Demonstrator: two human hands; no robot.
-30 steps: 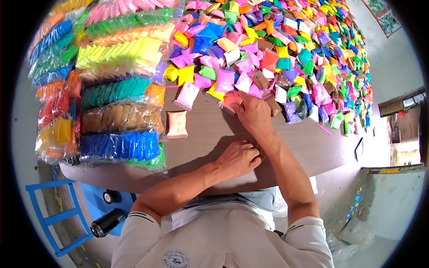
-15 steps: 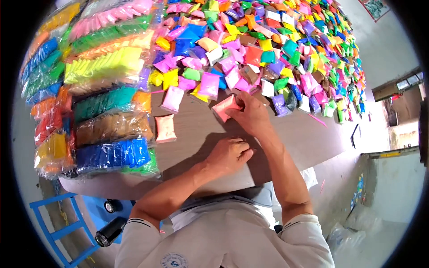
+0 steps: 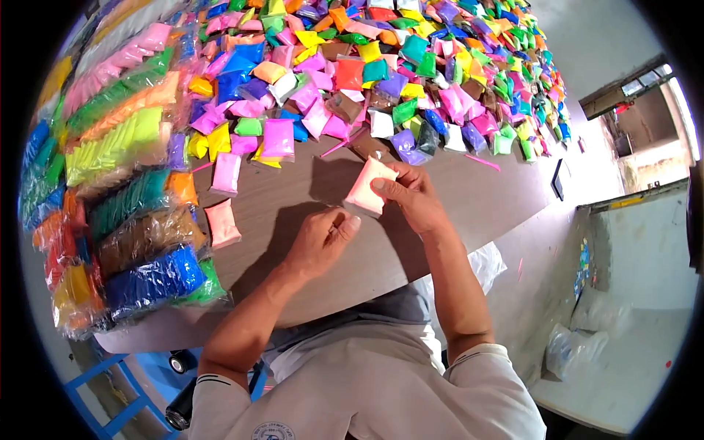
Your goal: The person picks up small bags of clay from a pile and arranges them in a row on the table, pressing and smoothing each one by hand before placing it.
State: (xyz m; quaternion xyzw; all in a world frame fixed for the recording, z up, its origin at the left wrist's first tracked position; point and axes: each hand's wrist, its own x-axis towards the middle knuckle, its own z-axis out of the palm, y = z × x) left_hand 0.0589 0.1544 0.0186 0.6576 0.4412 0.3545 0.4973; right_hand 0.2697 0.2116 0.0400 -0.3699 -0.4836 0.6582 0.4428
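My right hand point(image 3: 414, 196) pinches a peach-coloured, sealed plastic packet point(image 3: 367, 187) between thumb and fingers, tilted and held up above the brown table. The packet looks soft and plump; its contents cannot be named for sure. Just left of it, my left hand point(image 3: 323, 238) is closed in a loose fist with the thumb along the fingers, and nothing shows in it. A similar peach packet point(image 3: 222, 224) lies farther left on the table, with a light pink packet point(image 3: 226, 173) above it.
A wide heap of many-coloured packets point(image 3: 348, 73) covers the far side of the table point(image 3: 469, 202). Along the left stand clear bags of packets sorted by colour, among them a blue bag point(image 3: 154, 282) and a brown bag point(image 3: 150, 238). A blue metal frame point(image 3: 103, 411) stands below the table's left edge.
My right hand has lifted the peach packet off the table beside the heap and drawn it closer to me. My left hand has moved nearer to the packet. The camera view has shifted.
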